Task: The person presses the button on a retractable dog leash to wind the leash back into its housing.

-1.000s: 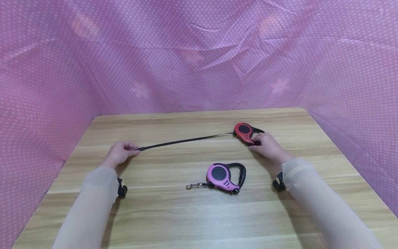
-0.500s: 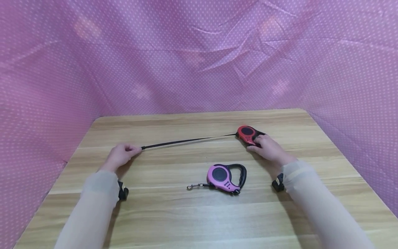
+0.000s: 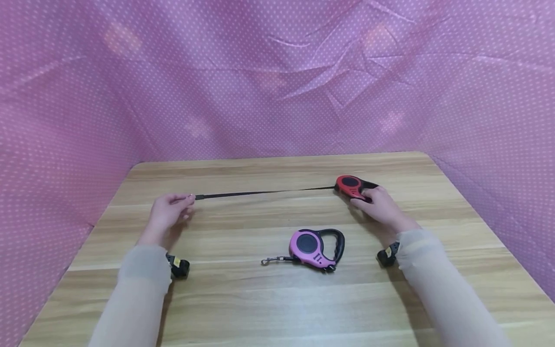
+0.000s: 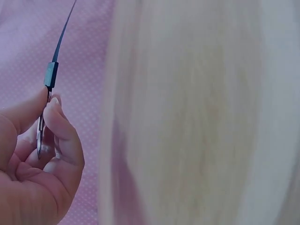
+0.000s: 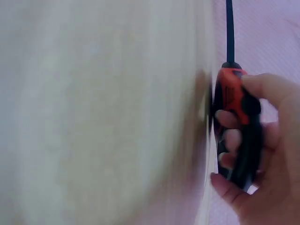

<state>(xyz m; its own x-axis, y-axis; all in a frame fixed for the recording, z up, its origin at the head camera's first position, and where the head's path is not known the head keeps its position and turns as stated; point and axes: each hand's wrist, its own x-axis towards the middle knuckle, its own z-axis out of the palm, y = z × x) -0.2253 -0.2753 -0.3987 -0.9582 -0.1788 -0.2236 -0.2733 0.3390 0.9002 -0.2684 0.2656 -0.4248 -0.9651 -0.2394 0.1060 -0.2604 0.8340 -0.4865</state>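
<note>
In the head view, my right hand [image 3: 382, 208] grips the black handle of a red retractable dog leash [image 3: 356, 191]. Its black strap [image 3: 260, 193] stretches leftward, nearly straight, above the table. At the strap's far end my left hand [image 3: 166, 215] pinches the metal clip [image 4: 41, 133], whose lower part lies within the curled fingers. The right wrist view shows the thumb on top of the red case [image 5: 233, 93] and fingers curled round the handle. Nearer me lies a pink retractable leash [image 3: 299, 243], its handle to the right and its metal clip [image 3: 270, 260] to the left; no hand touches it.
Both hands work over a wood-grain table [image 3: 225, 303]. Pink dotted cloth [image 3: 277, 96] hangs behind it and along both sides. A small black camera sits on each wrist, the left one [image 3: 179, 267] and the right one [image 3: 387, 255].
My left hand has lifted and turned a little, raising the clip end. The red leash has shifted slightly right with my right hand, and the strap looks straighter. The pink leash has not moved.
</note>
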